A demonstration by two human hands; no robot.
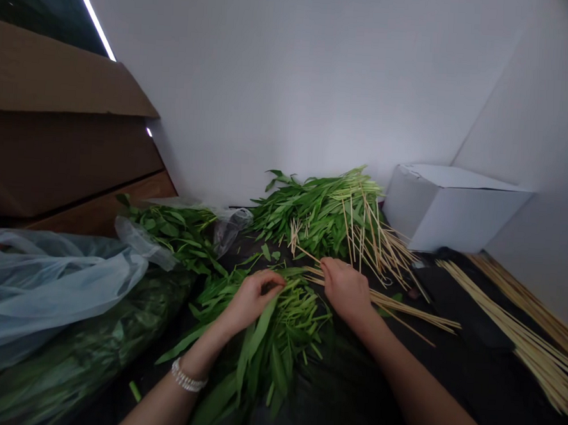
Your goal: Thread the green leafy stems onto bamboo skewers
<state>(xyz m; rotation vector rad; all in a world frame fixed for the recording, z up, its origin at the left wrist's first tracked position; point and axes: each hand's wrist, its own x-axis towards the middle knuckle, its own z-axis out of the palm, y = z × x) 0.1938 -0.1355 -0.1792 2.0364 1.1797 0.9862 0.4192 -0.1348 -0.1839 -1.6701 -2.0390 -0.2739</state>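
Note:
My left hand (256, 295), a beaded bracelet on its wrist, is closed in a pinch over a pile of leafy green stems (302, 310). A long narrow leaf (261, 330) hangs just below its fingertips, and the exact pinch point is partly hidden. To the right, my right hand (345, 289) is closed around a thin wooden stick (307, 254), whose end points up and left from the fingers. More loose sticks (417, 312) lie beneath and beside that hand. Behind both hands rests a larger heap of greens (308, 207).
Several sticks (391, 261) lean on the rear heap. A white box (467, 214) stands at back right, near a long stick bundle (512, 335). On the left are a plastic bag (52, 294), bagged greens (98, 336) and a cardboard box (61, 160). A white wall (302, 79) rises behind.

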